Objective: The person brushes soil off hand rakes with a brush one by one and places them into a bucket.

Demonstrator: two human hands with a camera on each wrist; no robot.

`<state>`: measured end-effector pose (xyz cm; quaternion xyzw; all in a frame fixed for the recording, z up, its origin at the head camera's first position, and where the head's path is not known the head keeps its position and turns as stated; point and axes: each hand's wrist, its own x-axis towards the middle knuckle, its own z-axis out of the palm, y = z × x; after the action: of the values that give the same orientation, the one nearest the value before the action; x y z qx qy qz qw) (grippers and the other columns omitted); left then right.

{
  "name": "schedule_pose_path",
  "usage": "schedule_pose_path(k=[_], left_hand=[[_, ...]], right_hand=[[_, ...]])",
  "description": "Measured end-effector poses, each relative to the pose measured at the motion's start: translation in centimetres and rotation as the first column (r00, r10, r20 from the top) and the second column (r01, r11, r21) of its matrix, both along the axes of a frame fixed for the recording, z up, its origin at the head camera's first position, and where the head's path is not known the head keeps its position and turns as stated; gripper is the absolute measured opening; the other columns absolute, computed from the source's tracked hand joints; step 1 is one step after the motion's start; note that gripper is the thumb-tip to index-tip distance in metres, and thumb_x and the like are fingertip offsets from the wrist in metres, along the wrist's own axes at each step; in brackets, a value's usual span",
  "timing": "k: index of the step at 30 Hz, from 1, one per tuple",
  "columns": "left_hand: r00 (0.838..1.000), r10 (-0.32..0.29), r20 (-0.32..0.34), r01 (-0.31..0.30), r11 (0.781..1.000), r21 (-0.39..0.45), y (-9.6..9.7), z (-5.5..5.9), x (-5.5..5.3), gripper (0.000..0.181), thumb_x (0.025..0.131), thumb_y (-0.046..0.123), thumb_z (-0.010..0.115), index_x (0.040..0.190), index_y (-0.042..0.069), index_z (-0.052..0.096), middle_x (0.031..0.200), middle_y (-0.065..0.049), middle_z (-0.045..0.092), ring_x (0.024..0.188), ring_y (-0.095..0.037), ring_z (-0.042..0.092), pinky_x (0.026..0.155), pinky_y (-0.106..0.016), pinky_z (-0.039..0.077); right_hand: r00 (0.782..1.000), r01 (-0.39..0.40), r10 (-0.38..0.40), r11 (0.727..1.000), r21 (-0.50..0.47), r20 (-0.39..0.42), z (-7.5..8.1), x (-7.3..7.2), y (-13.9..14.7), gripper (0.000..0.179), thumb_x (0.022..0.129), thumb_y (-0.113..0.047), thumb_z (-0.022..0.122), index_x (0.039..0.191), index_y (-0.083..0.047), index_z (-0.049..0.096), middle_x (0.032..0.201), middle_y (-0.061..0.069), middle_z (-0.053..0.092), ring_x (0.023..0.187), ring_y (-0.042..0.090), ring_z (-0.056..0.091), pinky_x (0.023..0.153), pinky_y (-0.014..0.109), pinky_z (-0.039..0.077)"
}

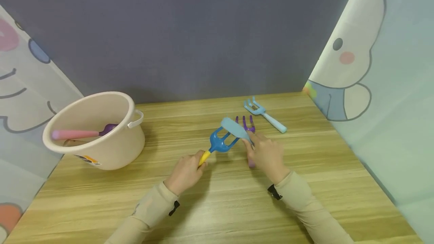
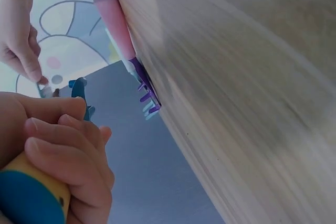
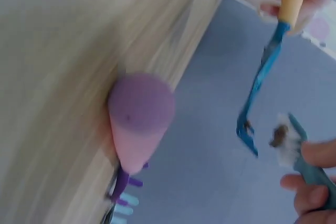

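Observation:
My left hand point(image 1: 185, 172) grips the yellow handle of a toy garden rake with a blue three-pronged head point(image 1: 219, 144), held up over the table. My right hand point(image 1: 269, 157) holds a light blue brush point(image 1: 235, 128) above the rake's prongs. White bristles with brown dirt on them show on the brush point(image 3: 289, 142) in the right wrist view, a small gap from the rake's bent tips. A brown speck clings to those tips. Beneath my right hand lies a purple rake point(image 1: 250, 128) with a pink handle point(image 2: 115, 27), partly hidden in the head view.
A light blue rake point(image 1: 272, 120) with a brown bit among its prongs lies at the back right. On the left stands a cream bucket point(image 1: 123, 153) with a pink-handled purple tool point(image 1: 78, 134) in it. A dark panel point(image 1: 203, 40) closes off the table's back edge.

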<state>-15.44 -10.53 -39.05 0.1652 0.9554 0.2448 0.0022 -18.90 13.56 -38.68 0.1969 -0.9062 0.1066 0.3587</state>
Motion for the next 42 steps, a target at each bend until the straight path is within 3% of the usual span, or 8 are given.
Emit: schedule_pose_path(k=[3, 8, 15, 21, 34, 42], left_hand=[[1.0, 0.007, 0.0, -0.007, 1.0, 0.01, 0.04, 0.04, 0.0, 0.021, 0.087, 0.014, 0.061, 0.105, 0.004, 0.057, 0.055, 0.003, 0.042, 0.042, -0.007, 0.037, 0.036, -0.018, 0.03], [1.0, 0.002, -0.014, -0.002, 1.0, 0.0, 0.06, -0.02, 0.04, 0.02, 0.086, 0.015, 0.061, 0.104, 0.004, 0.057, 0.055, 0.003, 0.042, 0.043, -0.007, 0.037, 0.037, -0.017, 0.03], [1.0, -0.004, -0.025, 0.004, 1.0, -0.003, 0.07, -0.05, 0.2, 0.019, 0.087, 0.015, 0.062, 0.101, 0.004, 0.057, 0.055, 0.003, 0.041, 0.042, -0.006, 0.036, 0.036, -0.017, 0.029], [0.999, -0.004, -0.033, 0.004, 1.0, 0.002, 0.22, 0.2, 0.21, 0.018, 0.087, 0.014, 0.061, 0.101, 0.004, 0.056, 0.055, 0.003, 0.041, 0.041, -0.006, 0.036, 0.036, -0.017, 0.028], [1.0, 0.011, -0.004, -0.011, 1.0, 0.008, 0.13, 0.25, 0.48, 0.022, 0.088, 0.014, 0.06, 0.106, 0.002, 0.056, 0.055, 0.002, 0.043, 0.041, -0.007, 0.037, 0.035, -0.016, 0.03], [1.0, 0.005, -0.024, -0.005, 1.0, -0.002, 0.1, -0.04, 0.6, 0.023, 0.088, 0.015, 0.06, 0.106, 0.002, 0.056, 0.055, 0.003, 0.042, 0.041, -0.006, 0.037, 0.036, -0.017, 0.03]], right_hand=[[1.0, -0.014, 0.013, 0.996, 0.085, 0.012, -0.33, 0.39, -0.3, 0.032, 0.08, -0.031, 0.067, 0.099, -0.006, 0.07, 0.071, 0.009, 0.068, 0.037, 0.017, 0.049, 0.031, 0.021, 0.028], [0.999, 0.045, -0.048, 0.992, 0.119, 0.025, -0.78, 0.58, -0.74, 0.031, 0.078, -0.029, 0.071, 0.098, -0.006, 0.071, 0.069, 0.007, 0.068, 0.034, 0.009, 0.034, 0.033, 0.019, 0.024], [0.994, 0.081, -0.07, 0.988, 0.132, -0.086, -0.97, 0.41, -0.79, 0.029, 0.076, -0.025, 0.073, 0.096, -0.004, 0.071, 0.069, 0.008, 0.068, 0.034, 0.007, 0.027, 0.033, 0.019, 0.021], [0.986, 0.11, -0.087, 0.981, 0.16, -0.145, -0.71, 0.22, -0.65, 0.027, 0.077, -0.025, 0.071, 0.094, -0.003, 0.071, 0.054, 0.005, 0.059, 0.034, 0.006, 0.021, 0.032, 0.018, 0.018], [0.992, 0.122, -0.117, 0.988, 0.094, -0.054, -0.56, 0.16, -0.58, 0.028, 0.077, -0.026, 0.072, 0.095, -0.005, 0.071, 0.055, 0.003, 0.058, 0.034, 0.005, 0.02, 0.032, 0.017, 0.017], [0.991, 0.116, -0.117, 0.993, 0.012, 0.072, -0.5, 0.15, -0.4, 0.028, 0.081, -0.028, 0.069, 0.098, -0.005, 0.07, 0.065, 0.008, 0.066, 0.033, 0.006, 0.024, 0.031, 0.018, 0.018]])
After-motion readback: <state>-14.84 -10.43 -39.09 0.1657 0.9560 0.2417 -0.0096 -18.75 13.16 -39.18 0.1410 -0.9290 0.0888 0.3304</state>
